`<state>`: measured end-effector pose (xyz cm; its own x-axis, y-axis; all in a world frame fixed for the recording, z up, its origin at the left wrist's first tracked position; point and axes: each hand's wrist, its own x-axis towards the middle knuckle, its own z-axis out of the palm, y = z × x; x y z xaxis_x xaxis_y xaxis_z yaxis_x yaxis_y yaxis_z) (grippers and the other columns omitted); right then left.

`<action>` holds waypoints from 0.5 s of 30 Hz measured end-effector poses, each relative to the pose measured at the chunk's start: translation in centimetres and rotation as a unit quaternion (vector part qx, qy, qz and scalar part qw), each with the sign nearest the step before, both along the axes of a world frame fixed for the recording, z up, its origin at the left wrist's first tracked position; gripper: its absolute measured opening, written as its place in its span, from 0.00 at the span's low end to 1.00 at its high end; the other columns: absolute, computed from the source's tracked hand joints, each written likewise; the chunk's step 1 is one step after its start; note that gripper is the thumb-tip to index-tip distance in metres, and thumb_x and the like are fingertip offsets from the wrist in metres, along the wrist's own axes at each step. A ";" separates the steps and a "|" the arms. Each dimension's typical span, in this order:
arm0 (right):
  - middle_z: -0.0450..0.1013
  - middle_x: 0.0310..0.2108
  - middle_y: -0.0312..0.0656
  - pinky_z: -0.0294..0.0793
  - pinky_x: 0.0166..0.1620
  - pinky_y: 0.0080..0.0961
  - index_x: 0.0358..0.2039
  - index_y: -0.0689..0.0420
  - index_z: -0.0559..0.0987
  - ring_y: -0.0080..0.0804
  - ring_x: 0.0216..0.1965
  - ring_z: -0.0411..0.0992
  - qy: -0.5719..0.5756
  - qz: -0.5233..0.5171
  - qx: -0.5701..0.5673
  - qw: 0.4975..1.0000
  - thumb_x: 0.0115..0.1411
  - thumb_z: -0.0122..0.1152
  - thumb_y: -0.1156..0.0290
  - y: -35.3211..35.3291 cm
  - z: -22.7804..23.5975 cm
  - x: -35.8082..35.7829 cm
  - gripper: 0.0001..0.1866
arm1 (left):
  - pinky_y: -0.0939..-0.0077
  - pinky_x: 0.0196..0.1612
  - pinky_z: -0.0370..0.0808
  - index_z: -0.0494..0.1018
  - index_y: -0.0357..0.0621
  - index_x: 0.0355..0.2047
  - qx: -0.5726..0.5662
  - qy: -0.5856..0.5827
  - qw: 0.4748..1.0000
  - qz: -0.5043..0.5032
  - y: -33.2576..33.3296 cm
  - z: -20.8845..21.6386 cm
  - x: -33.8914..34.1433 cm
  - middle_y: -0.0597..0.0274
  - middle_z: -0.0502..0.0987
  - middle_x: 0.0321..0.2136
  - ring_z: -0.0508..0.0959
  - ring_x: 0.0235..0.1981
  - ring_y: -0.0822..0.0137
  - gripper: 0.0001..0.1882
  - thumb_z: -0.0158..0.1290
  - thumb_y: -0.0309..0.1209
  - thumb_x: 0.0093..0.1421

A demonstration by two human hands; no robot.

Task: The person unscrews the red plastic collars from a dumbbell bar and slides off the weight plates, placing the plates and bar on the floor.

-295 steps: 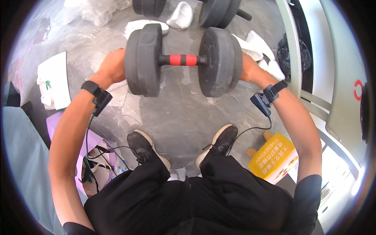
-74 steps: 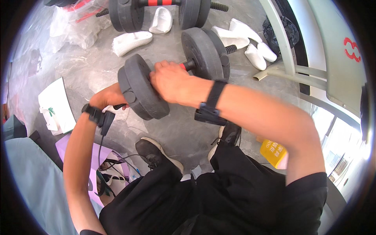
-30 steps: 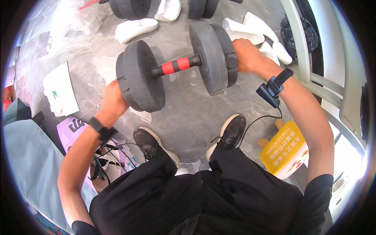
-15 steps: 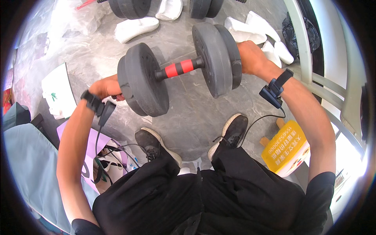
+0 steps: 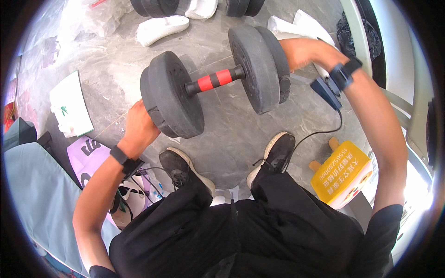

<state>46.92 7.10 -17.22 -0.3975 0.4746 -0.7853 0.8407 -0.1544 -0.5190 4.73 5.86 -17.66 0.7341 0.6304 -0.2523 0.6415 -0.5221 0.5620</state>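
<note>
The left hand (image 5: 139, 127) presses flat against the outer face of the dumbbell's (image 5: 215, 81) left end, fingers hidden behind the plates, so whether it curls round anything cannot be told. The right hand (image 5: 301, 51) is pushed against the outer face of the right end, palm on the plate and fingers out of sight there too. Between them the dumbbell hangs above the grey stone floor (image 5: 232, 134), over the person's two black shoes (image 5: 273, 155), tilted so its right end sits higher in the view.

It has two stacks of round black plates, at least two discs at each end, joined by a dark bar with one red ribbed grip (image 5: 214, 79) in the middle.

Each wrist wears one black band (image 5: 121, 157); a dark blue box (image 5: 327, 92) with a black cable hangs from the right one.

Further out, a yellow box (image 5: 340, 173) lies by the right foot, a white sheet (image 5: 69, 104) lies to the left, white foam pieces (image 5: 160, 28) lie beyond, and more black plates (image 5: 155, 7) rest at the top edge.
</note>
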 end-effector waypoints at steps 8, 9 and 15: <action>0.77 0.42 0.53 0.75 0.47 0.37 0.47 0.65 0.76 0.42 0.43 0.77 0.003 0.032 0.024 0.999 0.49 0.66 0.72 -0.3 -1.6 1.4 0.23 | 0.57 0.33 0.76 0.76 0.42 0.36 0.014 0.003 1.000 -0.010 2.2 -2.9 -0.9 0.53 0.79 0.27 0.79 0.29 0.48 0.12 0.60 0.31 0.51; 0.76 0.46 0.54 0.72 0.51 0.40 0.47 0.64 0.76 0.48 0.48 0.75 0.039 0.005 0.096 0.995 0.49 0.67 0.72 -0.8 -1.7 1.3 0.24 | 0.57 0.33 0.76 0.76 0.42 0.36 0.012 0.005 1.000 -0.008 3.0 -3.3 -0.9 0.53 0.79 0.27 0.79 0.29 0.48 0.12 0.60 0.31 0.51; 0.76 0.30 0.55 0.75 0.39 0.44 0.36 0.63 0.76 0.56 0.35 0.76 -0.075 -0.038 0.308 0.948 0.48 0.64 0.76 -4.3 -1.3 -0.4 0.14 | 0.76 0.17 0.62 0.72 0.46 0.24 -0.452 0.171 0.875 0.034 10.0 -1.2 0.1 0.68 0.67 0.14 0.65 0.14 0.72 0.05 0.55 0.31 0.53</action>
